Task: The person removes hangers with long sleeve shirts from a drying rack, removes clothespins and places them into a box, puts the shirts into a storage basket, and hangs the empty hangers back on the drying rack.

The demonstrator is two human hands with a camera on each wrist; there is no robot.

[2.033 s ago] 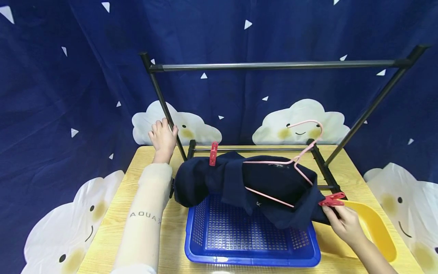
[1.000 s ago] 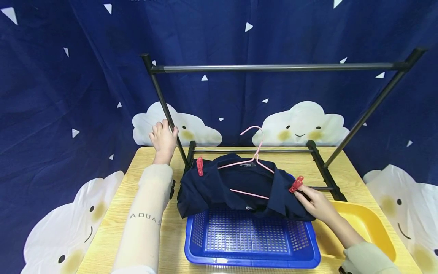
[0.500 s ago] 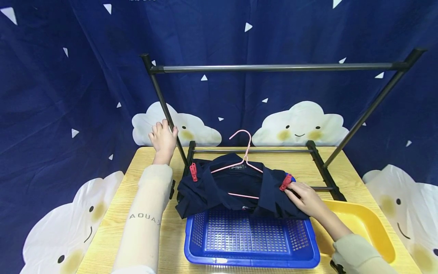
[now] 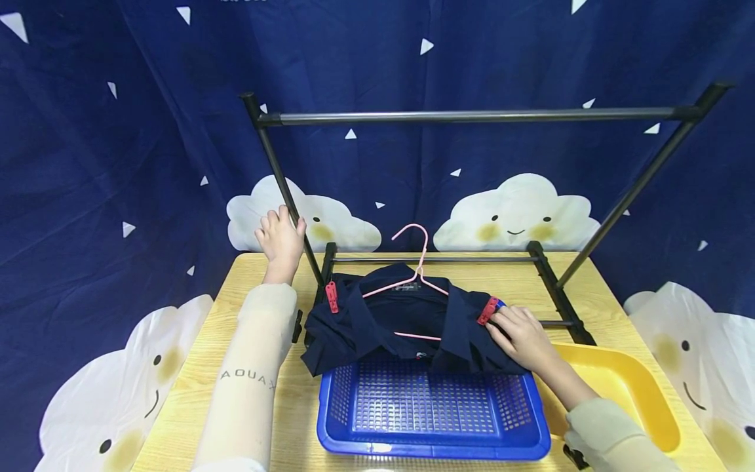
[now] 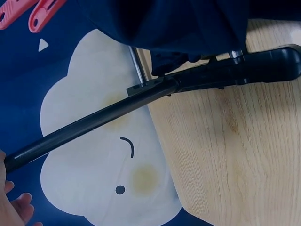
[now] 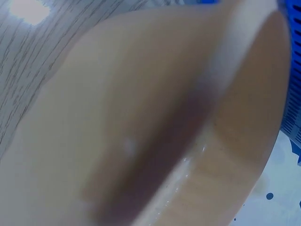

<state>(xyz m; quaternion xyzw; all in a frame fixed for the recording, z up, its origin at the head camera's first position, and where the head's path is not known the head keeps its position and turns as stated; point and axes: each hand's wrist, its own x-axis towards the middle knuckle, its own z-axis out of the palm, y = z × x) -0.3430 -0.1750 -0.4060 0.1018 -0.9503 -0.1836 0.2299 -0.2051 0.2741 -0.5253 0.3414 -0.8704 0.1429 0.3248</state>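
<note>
A navy collared shirt (image 4: pixel 407 314) lies over the back of a blue basket (image 4: pixel 433 452), with a pink hanger (image 4: pixel 420 265) inside it and its hook pointing up. A red clothespin (image 4: pixel 332 297) is clipped at the shirt's left shoulder, and a second red clothespin (image 4: pixel 487 311) at the right one. My right hand (image 4: pixel 525 337) pinches the right shoulder beside that second clothespin, its fingertips partly hidden. Farther left, my left hand (image 4: pixel 282 239) grips the black left post (image 5: pixel 89 123) of a rack, thumb and fingers on opposite sides.
The rack's top bar (image 4: pixel 472 117) spans above the shirt, and its right post (image 4: pixel 637 187) slants down to the wooden table (image 4: pixel 189 400). A yellow tub (image 4: pixel 649 400) stands right of the basket. Behind hangs a dark blue curtain (image 4: pixel 177 85) with clouds.
The right hand has brought the shirt's right shoulder leftward and down over the basket. Hanger hook and both clothespins have shifted left; the shirt lies flatter. My left hand stays on the post.
</note>
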